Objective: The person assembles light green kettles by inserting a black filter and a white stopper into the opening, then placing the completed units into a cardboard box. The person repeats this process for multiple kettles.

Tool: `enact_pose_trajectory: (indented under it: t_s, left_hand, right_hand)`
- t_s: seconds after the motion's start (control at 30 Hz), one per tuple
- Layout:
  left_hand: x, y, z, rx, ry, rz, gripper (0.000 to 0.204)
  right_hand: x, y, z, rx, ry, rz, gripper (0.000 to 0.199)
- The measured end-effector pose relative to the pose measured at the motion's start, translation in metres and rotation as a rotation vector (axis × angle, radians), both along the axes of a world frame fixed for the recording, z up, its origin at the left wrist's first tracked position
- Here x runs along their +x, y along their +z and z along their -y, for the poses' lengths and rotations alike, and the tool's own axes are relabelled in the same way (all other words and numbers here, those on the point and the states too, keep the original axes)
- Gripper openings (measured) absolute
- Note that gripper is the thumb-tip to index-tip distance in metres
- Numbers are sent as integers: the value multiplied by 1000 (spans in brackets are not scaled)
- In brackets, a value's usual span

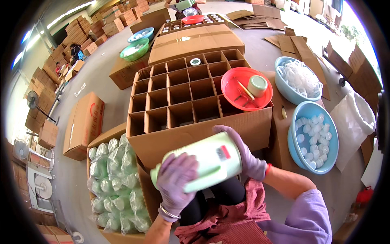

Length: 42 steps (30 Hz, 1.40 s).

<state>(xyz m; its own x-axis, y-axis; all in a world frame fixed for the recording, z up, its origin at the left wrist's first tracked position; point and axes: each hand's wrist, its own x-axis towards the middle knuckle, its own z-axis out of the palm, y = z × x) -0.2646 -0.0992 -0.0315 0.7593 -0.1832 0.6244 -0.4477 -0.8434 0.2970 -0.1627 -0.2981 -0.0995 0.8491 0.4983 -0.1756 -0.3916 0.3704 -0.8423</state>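
A pale green thermos jug (213, 156) with a side handle and a small red-and-dark label lies tilted across my lap, in front of a carton. My left hand (176, 183), gloved and slightly blurred, wraps around its narrower end. At the wider base, my right hand (246, 154), also gloved, grips the other side. The carton (195, 142) beyond has cardboard dividers; a pale round top (195, 62) shows in one far cell. A red basin (239, 74) rests on the carton's right corner, holding a pale green cup (257, 86) and thin tools.
Left of my knees, an open box holds several plastic-wrapped green jugs (115, 179). To the right stand a blue basin (334, 140) of white caps, another blue basin (289, 94) of white rings and a white sack (353, 122). Another person (191, 10) works at the far end.
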Motion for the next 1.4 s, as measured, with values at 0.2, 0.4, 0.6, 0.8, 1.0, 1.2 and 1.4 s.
enact_pose_trajectory:
  t_s: [0.2,0.4,0.6,0.8,1.0,1.2,1.4]
  left_hand:
    - [12,-11,-21,-817,173,-400,21]
    - [17,10,-5,-80,52,13,19]
    - [-10,-29,-44,-944,332,-197,29]
    - [-51,-75,-98,-891,534,-421,33]
    - [-44,-81,-100,-1005,466,-378,33]
    - [-40,-95,-121,-997,390,-481,39]
    - [-26,-64,-116,-582,313,-511,44]
  right_hand:
    - [17,2,8,-305,-89,831,57]
    - [8,-13,-6,225,47,179,68]
    - [73,30,24,-742,-14,1240,46]
    - [211,-15,94,-1652,-81,1068,23]
    - [240,-40,66,-1881,-38,961,33]
    - [210,29,58,-1584,-202,1001,39]
    - [70,85,6,-491,368,1593,50]
